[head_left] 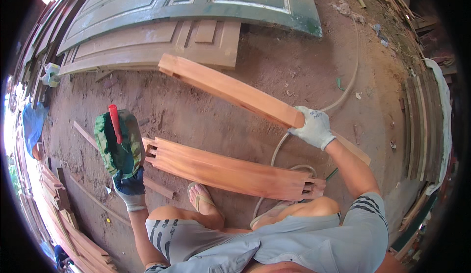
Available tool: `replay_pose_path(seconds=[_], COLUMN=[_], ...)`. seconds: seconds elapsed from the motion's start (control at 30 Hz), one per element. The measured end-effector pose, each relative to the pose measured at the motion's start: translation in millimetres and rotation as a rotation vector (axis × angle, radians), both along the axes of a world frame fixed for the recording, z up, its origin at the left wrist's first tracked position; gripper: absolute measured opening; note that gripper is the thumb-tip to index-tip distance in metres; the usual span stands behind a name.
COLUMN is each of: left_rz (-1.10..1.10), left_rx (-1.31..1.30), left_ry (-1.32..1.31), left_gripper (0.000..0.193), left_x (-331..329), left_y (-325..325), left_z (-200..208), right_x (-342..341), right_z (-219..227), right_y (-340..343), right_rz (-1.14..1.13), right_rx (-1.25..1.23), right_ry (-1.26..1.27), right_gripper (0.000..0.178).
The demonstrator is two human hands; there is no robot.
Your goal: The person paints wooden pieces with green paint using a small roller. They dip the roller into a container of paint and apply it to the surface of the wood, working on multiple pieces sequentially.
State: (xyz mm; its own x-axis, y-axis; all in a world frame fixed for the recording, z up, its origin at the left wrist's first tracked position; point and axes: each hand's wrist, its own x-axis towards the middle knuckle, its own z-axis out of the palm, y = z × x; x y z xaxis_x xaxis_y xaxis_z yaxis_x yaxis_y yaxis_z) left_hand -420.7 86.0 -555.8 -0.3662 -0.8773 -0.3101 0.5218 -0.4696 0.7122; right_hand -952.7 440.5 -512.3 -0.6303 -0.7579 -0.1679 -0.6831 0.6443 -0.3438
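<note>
Reddish timber rail (230,89) runs up-left from my right hand (314,127), which grips its near end; my left hand (130,187) clutches a green power tool (119,143).

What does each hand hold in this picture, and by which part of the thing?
The right hand grips a long reddish wooden plank partway along it, lifting it off the ground. The left hand holds a green bottle with a red nozzle by its base.

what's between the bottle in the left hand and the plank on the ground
Nothing visible. The green bottle in the left hand hangs just left of the plank's notched end, with only bare dirt floor around it. The right hand holds a second plank farther back.
</note>
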Motion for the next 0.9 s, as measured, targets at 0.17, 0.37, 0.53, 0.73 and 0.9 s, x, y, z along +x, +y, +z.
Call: replay_pose_path(seconds=[0.17,0.37,0.53,0.73,0.9], left_rz=[-0.016,0.007,-0.061,-0.037,-0.049], left_rx=[0.016,0.081,0.072,0.126,0.129], left_ry=[0.009,-0.049,-0.035,-0.084,-0.134], left_gripper=[0.052,0.053,0.053,0.053,0.054], left_x=[-7,-20,-25,-24,-27], left_y=[-6,3,15,20,10], left_z=[-1,-4,3,-1,-8], right_x=[-40,-80,-97,-110,-94], right_z=[1,-17,-38,-111,-155], right_y=[-12,-23,-26,2,7], right_rz=[-0.057,-0.127,-0.136,-0.098,-0.109], right_rx=[-0.125,-0.140,-0.069,-0.202,-0.225], right_ry=[0.151,0.220,0.250,0.480,0.563], right_gripper=[0.061,0.057,0.058,0.064,0.071])
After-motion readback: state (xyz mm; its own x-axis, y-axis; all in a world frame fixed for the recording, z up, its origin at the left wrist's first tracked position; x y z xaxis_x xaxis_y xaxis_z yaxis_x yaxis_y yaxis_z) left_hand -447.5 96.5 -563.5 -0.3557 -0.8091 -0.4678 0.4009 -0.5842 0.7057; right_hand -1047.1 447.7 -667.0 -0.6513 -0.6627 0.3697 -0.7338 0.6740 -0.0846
